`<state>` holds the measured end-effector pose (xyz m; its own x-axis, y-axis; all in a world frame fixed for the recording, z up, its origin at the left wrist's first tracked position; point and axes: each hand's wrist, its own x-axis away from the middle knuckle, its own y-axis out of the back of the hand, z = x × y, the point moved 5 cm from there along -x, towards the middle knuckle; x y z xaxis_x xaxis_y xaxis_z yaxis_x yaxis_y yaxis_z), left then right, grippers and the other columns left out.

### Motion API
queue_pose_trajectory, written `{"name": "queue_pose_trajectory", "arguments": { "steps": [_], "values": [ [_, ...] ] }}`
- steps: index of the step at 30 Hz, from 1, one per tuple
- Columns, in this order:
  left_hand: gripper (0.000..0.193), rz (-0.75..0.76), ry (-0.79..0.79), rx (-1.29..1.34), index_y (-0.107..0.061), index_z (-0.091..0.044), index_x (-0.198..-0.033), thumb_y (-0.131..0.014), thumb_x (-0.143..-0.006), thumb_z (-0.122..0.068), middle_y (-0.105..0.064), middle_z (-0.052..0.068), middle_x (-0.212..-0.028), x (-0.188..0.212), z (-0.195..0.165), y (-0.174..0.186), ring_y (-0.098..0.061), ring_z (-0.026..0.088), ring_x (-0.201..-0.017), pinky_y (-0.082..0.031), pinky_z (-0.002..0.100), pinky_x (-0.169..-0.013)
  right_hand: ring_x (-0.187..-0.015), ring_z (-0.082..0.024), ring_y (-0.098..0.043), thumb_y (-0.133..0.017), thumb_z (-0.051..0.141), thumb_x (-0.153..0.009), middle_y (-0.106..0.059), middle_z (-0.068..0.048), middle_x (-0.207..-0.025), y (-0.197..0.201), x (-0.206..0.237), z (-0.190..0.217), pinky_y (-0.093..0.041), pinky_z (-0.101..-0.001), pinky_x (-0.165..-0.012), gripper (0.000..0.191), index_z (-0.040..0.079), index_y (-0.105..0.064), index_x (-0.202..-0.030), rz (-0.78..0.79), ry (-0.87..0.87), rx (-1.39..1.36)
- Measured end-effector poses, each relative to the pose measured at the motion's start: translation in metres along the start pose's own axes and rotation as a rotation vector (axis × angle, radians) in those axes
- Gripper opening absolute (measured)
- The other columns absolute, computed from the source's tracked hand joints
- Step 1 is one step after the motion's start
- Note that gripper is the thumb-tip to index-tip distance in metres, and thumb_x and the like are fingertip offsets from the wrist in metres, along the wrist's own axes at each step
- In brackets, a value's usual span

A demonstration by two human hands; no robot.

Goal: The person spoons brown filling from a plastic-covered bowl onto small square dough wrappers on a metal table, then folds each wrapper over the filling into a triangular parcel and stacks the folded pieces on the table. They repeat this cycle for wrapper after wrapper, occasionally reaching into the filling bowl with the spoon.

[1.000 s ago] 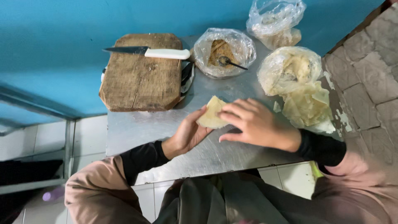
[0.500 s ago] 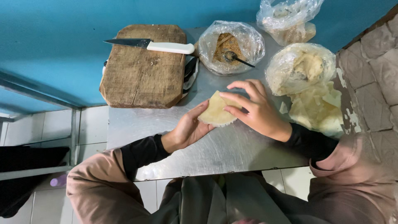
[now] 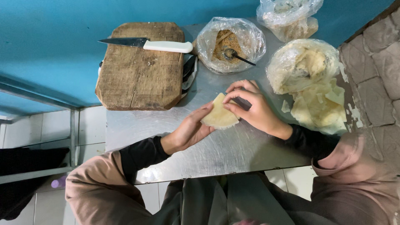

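Note:
A pale yellow dough wrapper [image 3: 220, 116], folded into a rough triangle, sits above the metal table [image 3: 233, 154]. My left hand [image 3: 189, 131] cups it from below and the left. My right hand [image 3: 252, 106] pinches its upper right edge with the fingertips. Behind the hands a clear bag [image 3: 231, 43] holds brown crumbly filling with a dark spoon [image 3: 235, 56] in it.
A worn wooden chopping board [image 3: 139, 66] lies at the back left with a white-handled knife [image 3: 150, 43] across it. Right of my hands are a bag of dough [image 3: 302, 64] and a pile of loose wrappers [image 3: 318, 108]. Another bag [image 3: 289, 16] sits at the back; a brick wall [image 3: 373, 71] stands right.
The view has shifted a little. Both hands keep hold of the wrapper, and my right fingers have moved along its upper edge, folding it tighter.

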<state>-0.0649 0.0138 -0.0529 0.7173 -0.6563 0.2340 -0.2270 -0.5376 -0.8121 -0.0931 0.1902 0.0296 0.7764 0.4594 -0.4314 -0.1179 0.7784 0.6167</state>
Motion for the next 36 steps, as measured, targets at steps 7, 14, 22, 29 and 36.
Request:
{"name": "queue_pose_trajectory", "arguments": {
  "steps": [7, 14, 22, 29, 36],
  "values": [
    [0.057, 0.016, -0.164, -0.201, -0.027, -0.026, -0.167, -0.045, -0.113, -0.027, -0.050, 0.004, -0.143, 0.011, -0.017, -0.024, -0.054, 0.010, -0.118, -0.047, 0.029, -0.099, -0.114, -0.024, -0.067, -0.075, 0.003, -0.093, -0.072, -0.003, -0.110, 0.007, 0.004, 0.008, -0.053, -0.0338, -0.097, 0.015, 0.006, -0.067, -0.105, -0.040, 0.113, -0.076],
    [0.049, 0.015, -0.140, -0.386, -0.051, -0.007, -0.152, -0.050, -0.111, -0.033, -0.059, 0.005, -0.137, 0.007, -0.018, -0.011, -0.059, 0.011, -0.120, -0.051, 0.028, -0.101, -0.098, -0.016, -0.071, -0.069, 0.005, -0.101, -0.073, -0.006, -0.105, 0.004, 0.013, -0.009, -0.055, -0.0286, -0.087, 0.011, 0.001, -0.066, -0.111, -0.089, -0.054, -0.214],
    [0.042, -0.066, -0.209, -0.713, -0.068, 0.004, -0.134, -0.067, -0.104, -0.025, -0.071, 0.003, -0.114, 0.002, -0.007, 0.004, -0.061, 0.007, -0.102, -0.051, 0.025, -0.090, -0.089, -0.013, -0.067, -0.074, 0.011, -0.097, -0.073, -0.008, -0.103, -0.001, 0.018, -0.017, -0.054, -0.0261, -0.081, 0.020, 0.000, -0.069, -0.113, -0.063, -0.058, -0.207],
    [0.036, -0.137, -0.252, -0.507, -0.069, 0.002, -0.127, -0.064, -0.106, -0.027, -0.069, -0.002, -0.104, 0.003, -0.011, 0.009, -0.057, 0.002, -0.087, -0.046, 0.020, -0.073, -0.106, -0.013, -0.064, -0.059, 0.015, -0.108, -0.069, -0.008, -0.115, -0.004, 0.017, -0.021, -0.051, -0.0269, -0.094, 0.023, -0.001, -0.066, -0.123, 0.040, -0.123, -0.452],
    [0.040, -0.148, -0.240, -0.282, -0.064, 0.003, -0.132, -0.060, -0.106, -0.027, -0.072, 0.002, -0.112, 0.002, -0.019, 0.005, -0.066, 0.006, -0.096, -0.053, 0.023, -0.083, -0.110, -0.015, -0.062, -0.058, 0.003, -0.105, -0.066, -0.010, -0.121, 0.003, 0.015, -0.011, -0.049, -0.0287, -0.099, 0.023, -0.003, -0.061, -0.127, 0.016, -0.041, -0.432]
  ]
}}
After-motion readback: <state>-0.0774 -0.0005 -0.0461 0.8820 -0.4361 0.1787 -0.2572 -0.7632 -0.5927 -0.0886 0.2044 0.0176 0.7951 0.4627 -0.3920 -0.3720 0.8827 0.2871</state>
